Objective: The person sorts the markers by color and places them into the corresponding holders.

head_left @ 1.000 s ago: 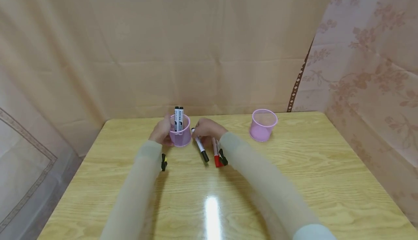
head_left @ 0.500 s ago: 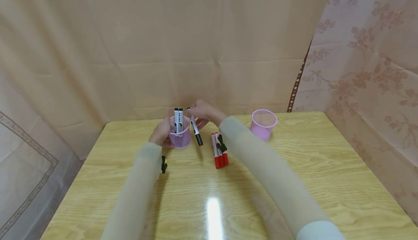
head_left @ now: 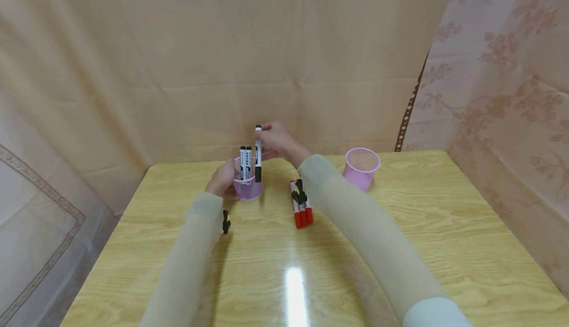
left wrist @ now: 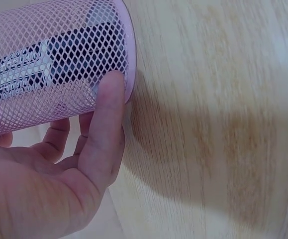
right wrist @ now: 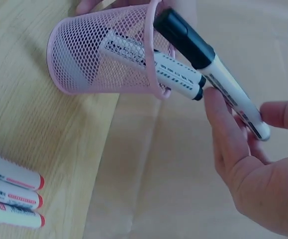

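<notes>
My left hand (head_left: 221, 179) grips the left pink mesh pen cup (head_left: 249, 191) from its left side; the left wrist view has the thumb against the mesh near the base. Two black-and-white markers (right wrist: 176, 74) stand inside, their ends sticking out above the rim. By its upper end, my right hand (head_left: 279, 142) pinches another white marker (right wrist: 233, 92) with a black cap. It is held nearly upright at the right side of the cup's mouth, cap end down. In the head view its cap overlaps the rim; whether they touch I cannot tell.
Three red-capped markers (head_left: 300, 214) lie side by side on the wooden table (head_left: 378, 258), partly behind a black strap piece at my right wrist. A second pink mesh cup (head_left: 361, 174) stands at the back right. A beige curtain (head_left: 266, 60) hangs behind the table.
My right hand has lifted the black-capped marker off the table, turned it upright and brought it up and left to the cup's rim. My left hand keeps hold of the cup.
</notes>
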The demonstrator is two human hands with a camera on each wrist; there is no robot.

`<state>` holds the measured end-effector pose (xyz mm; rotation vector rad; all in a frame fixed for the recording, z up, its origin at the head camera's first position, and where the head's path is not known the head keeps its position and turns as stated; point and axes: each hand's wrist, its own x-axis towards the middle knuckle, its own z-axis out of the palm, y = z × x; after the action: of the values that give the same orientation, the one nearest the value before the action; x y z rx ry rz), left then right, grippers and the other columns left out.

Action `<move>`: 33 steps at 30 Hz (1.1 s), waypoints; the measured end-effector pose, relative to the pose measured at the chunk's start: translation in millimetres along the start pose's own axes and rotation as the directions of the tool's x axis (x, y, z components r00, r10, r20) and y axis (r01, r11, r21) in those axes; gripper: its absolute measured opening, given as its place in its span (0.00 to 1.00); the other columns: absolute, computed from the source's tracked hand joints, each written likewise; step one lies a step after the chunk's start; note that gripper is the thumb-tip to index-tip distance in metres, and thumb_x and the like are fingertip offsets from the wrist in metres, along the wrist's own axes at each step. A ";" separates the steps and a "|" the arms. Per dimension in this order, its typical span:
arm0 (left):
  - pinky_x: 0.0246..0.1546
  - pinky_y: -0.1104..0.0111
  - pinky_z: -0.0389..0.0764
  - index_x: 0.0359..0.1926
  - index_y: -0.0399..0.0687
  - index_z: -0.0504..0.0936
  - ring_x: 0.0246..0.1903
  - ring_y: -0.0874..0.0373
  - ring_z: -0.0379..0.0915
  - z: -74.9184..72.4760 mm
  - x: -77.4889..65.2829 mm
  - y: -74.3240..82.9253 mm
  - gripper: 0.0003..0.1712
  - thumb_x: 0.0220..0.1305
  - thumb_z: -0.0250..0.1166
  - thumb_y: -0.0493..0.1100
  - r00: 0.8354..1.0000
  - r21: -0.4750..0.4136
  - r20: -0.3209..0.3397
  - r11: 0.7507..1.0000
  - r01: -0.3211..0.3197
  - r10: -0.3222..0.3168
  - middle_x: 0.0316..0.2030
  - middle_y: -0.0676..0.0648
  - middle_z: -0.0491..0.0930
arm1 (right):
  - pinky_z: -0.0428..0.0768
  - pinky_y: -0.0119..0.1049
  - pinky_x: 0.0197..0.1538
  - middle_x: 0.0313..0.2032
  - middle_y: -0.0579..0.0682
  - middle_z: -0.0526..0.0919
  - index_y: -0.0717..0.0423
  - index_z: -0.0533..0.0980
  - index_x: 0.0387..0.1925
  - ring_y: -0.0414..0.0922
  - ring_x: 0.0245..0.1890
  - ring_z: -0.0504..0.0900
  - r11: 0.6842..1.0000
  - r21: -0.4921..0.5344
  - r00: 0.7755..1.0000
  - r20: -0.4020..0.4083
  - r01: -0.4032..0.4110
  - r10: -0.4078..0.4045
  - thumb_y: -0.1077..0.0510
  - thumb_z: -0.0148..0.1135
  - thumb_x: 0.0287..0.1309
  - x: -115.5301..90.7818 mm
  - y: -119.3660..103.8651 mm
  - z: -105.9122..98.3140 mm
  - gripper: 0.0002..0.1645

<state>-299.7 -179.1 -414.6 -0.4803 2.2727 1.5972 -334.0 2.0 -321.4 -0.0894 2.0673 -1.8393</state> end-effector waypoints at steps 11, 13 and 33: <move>0.43 0.52 0.84 0.62 0.39 0.70 0.49 0.41 0.73 9.2 5.6 3.2 0.45 0.74 0.26 0.70 1.000 -0.004 -0.012 1.000 0.001 -0.001 0.58 0.35 0.72 | 0.86 0.52 0.45 0.55 0.63 0.79 0.63 0.69 0.63 0.52 0.33 0.83 0.971 -0.043 0.964 -0.116 0.236 -0.239 0.61 0.61 0.69 5.5 13.4 7.5 0.24; 0.43 0.52 0.84 0.62 0.40 0.70 0.48 0.41 0.74 10.1 5.5 3.3 0.46 0.73 0.25 0.71 1.000 0.005 -0.007 1.000 -0.002 0.002 0.57 0.34 0.72 | 0.87 0.51 0.44 0.53 0.63 0.79 0.64 0.69 0.62 0.52 0.34 0.84 0.963 -0.072 0.955 -0.130 0.261 -0.268 0.62 0.61 0.69 6.3 16.3 9.5 0.24; 0.46 0.50 0.84 0.66 0.35 0.66 0.45 0.39 0.75 12.2 -3.1 9.2 0.47 0.75 0.25 0.70 0.999 -0.014 0.022 0.999 -0.034 0.034 0.58 0.30 0.70 | 0.87 0.47 0.39 0.37 0.55 0.76 0.56 0.69 0.64 0.48 0.32 0.78 0.932 -0.193 0.942 -0.080 0.306 -0.326 0.63 0.62 0.69 2.4 28.5 18.6 0.24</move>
<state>-300.3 -164.4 -409.4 -0.4275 2.2669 1.6276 -324.8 -12.2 -351.1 -0.3988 2.4101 -1.8673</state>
